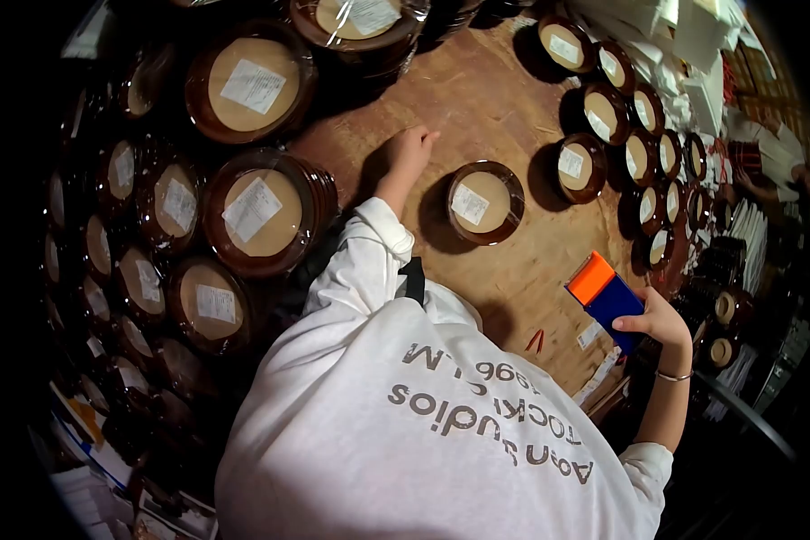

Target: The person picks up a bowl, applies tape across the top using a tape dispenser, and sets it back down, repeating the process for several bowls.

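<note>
Over the wooden table, my left hand (411, 148) is closed, fingertips pinched together towards the right; whatever they may hold cannot be made out. Below it and to its right lies a single round brown dish (486, 202) with a tan centre and a white printed label, in shiny clear wrap. My right hand (659, 319) grips a flat box-shaped object (607, 301), orange at one end and dark blue along the rest, with the thumb across its blue side. This object is held over the near right part of the table.
Stacks of larger wrapped brown dishes (265, 211) crowd the left side. Smaller labelled dishes (603, 112) stand along the right edge of the wooden table (540, 261). A red V-shaped item (535, 341) lies near my body. Another person (774, 153) is at the far right.
</note>
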{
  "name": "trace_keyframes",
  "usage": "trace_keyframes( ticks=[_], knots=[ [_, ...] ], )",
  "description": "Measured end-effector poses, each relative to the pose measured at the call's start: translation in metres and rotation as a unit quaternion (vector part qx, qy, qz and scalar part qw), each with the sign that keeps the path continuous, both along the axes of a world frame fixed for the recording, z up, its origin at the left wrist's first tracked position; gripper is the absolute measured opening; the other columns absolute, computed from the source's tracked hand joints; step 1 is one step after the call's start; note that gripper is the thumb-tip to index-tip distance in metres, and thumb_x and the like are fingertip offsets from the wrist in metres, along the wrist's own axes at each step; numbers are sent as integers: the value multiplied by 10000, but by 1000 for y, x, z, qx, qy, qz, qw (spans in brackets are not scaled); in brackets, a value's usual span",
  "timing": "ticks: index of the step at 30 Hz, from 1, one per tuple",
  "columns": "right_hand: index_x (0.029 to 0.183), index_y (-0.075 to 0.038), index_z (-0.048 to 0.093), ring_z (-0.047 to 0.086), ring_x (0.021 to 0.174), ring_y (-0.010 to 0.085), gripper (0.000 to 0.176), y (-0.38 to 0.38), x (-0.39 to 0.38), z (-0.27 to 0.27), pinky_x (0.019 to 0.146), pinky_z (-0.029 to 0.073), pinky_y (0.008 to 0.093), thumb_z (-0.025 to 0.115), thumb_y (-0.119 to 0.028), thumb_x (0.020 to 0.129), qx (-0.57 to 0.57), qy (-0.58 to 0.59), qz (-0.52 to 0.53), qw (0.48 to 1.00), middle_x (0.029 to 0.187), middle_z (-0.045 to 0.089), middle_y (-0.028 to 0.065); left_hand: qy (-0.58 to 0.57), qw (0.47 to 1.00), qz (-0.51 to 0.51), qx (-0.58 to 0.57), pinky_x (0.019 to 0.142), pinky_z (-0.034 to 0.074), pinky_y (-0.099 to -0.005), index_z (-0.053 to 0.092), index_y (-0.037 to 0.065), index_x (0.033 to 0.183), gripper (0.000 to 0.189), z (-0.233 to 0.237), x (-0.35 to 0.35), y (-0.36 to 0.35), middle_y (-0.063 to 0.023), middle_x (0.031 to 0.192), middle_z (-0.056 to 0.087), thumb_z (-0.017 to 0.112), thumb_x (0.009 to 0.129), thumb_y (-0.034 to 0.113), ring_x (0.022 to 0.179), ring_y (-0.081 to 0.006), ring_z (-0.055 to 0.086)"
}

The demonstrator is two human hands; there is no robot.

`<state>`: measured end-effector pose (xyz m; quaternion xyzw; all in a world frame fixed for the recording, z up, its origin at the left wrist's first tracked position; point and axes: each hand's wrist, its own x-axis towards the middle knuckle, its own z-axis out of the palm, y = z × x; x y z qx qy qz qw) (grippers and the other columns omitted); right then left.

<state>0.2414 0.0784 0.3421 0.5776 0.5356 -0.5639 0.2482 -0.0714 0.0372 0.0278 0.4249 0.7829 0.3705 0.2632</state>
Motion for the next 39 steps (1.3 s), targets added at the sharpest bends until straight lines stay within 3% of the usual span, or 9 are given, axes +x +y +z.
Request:
trace_keyframes(
  ticks=[7,14,17,21,24,26,31,33,39],
  knots=[
    [852,79,563,502,630,78,435,16,0,-17,606,420,208,716,-241,599,-3,-13,19,1000,709,560,28,57,987,-84,-124,590,441,-387,600,71,736,224,-18,22,-9,-138,759,580,538,761,285,695,-316,552],
    [821,77,567,508,617,80,404,13,0,-20,589,425,211,712,-232,603,-11,-31,-5,999,690,562,30,159,980,-111,44,755,370,-368,600,85,676,112,-11,37,-17,-98,863,502,562,725,179,886,-269,471],
    [839,76,563,511,612,83,415,12,9,-25,578,430,218,711,-232,604,-22,-26,-18,999,697,563,33,142,976,-164,-3,801,333,-362,578,84,798,109,-12,34,-15,-91,896,470,557,725,161,916,-268,427],
    [854,65,564,499,639,77,412,9,12,-30,611,421,211,710,-231,608,-18,-12,-22,1000,705,557,20,243,964,-107,-10,809,336,-371,444,111,1004,281,-26,39,-17,-85,910,450,522,735,135,917,-266,431],
    [862,60,568,499,633,72,405,9,10,-33,608,422,209,704,-235,620,-6,-40,11,999,706,558,18,154,979,-133,15,802,364,-379,461,79,1023,269,-20,38,-23,-104,967,491,509,768,149,941,-288,460],
    [869,70,566,513,602,76,416,8,18,-42,575,432,205,700,-244,632,-5,-25,5,1000,712,567,26,-310,946,-89,-14,781,400,-371,458,42,1067,338,-41,43,-27,-141,1018,528,533,786,214,939,-305,501],
    [913,76,561,530,653,82,453,13,26,-59,627,432,211,709,-250,635,5,-16,-16,1000,741,586,39,-150,978,-146,-9,763,424,-320,467,-4,1073,491,19,56,-35,-174,978,560,597,747,339,901,-287,544],
    [881,68,573,544,634,100,439,18,27,-68,607,439,224,715,-264,630,-10,-42,-5,999,731,590,46,-284,949,-134,-9,775,417,-309,467,-18,1072,499,8,57,-36,-178,983,560,598,750,340,918,-275,541],
    [845,50,594,558,605,126,473,30,53,-121,587,449,233,714,-344,613,-37,-51,12,998,713,592,60,-403,903,-135,-63,778,404,-281,477,-48,1074,514,-14,50,-40,-135,972,572,520,809,390,897,-196,531]
  ],
)
